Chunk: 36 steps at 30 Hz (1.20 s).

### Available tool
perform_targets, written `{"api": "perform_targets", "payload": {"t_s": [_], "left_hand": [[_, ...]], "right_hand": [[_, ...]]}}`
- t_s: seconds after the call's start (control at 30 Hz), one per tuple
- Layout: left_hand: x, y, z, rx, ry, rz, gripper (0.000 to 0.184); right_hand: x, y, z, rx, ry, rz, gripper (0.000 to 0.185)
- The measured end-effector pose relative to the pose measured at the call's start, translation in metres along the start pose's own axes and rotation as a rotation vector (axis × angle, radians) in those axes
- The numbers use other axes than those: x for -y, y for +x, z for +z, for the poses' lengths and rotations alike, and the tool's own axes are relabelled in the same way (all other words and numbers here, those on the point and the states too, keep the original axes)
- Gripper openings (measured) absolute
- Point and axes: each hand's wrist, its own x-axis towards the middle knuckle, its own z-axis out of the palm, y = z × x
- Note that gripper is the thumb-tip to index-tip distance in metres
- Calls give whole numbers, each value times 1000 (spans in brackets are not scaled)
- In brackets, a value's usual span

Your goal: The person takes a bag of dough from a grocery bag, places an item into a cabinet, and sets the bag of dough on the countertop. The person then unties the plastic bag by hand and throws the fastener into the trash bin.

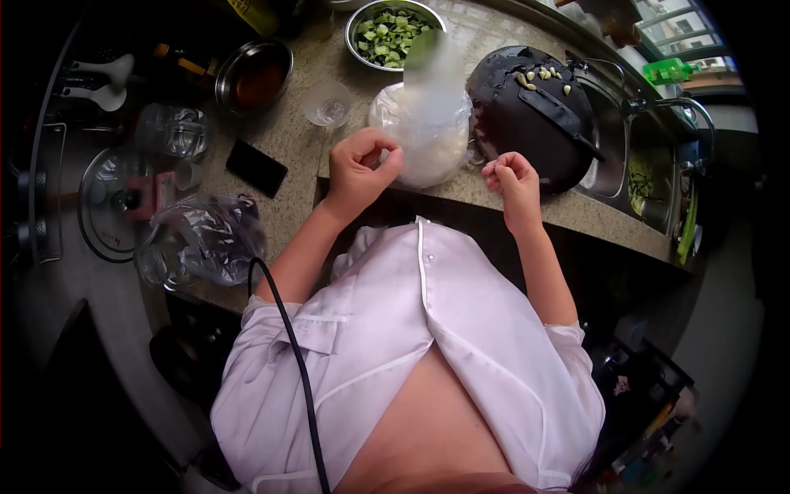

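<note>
My left hand is closed, thumb and index finger curled together at the left edge of a clear plastic bag with pale contents. Between the fingertips nothing can be made out clearly. To the right of the bag, my right hand is closed in a pinch over the counter's front edge, and what it pinches is too small to name. A dark round board lies beyond it, with a black-handled cleaver and several peeled garlic cloves on it. A blurred patch covers the bag's top.
Behind the bag stands a metal bowl of chopped green vegetables. A clear cup, a phone, a pan of brown liquid and a crumpled plastic bag are at left. The sink is at right.
</note>
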Motion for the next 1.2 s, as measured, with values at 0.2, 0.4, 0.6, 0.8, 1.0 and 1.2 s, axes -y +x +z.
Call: {"api": "perform_targets", "payload": {"t_s": [0.2, 0.4, 0.6, 0.8, 1.0, 1.2], "left_hand": [[-23, 4, -4, 158, -950, -295, 23], [-52, -22, 64, 344, -1445, -744, 50], [-71, -66, 162, 503, -1429, -838, 51], [-110, -145, 308, 628, -1300, -1024, 45], [-148, -228, 456, 961, -1102, -1224, 38], [-183, -295, 572, 1275, -790, -1234, 26]], "right_hand": [[-8, -32, -5, -35, 169, -4, 4], [-4, -64, -35, -39, 265, -160, 9], [-8, -137, -107, -44, 364, -205, 7], [-17, -253, -215, -288, 311, -276, 3], [-38, -358, -310, -672, -16, -455, 4], [-59, -426, -380, -1144, -479, -334, 6]]}}
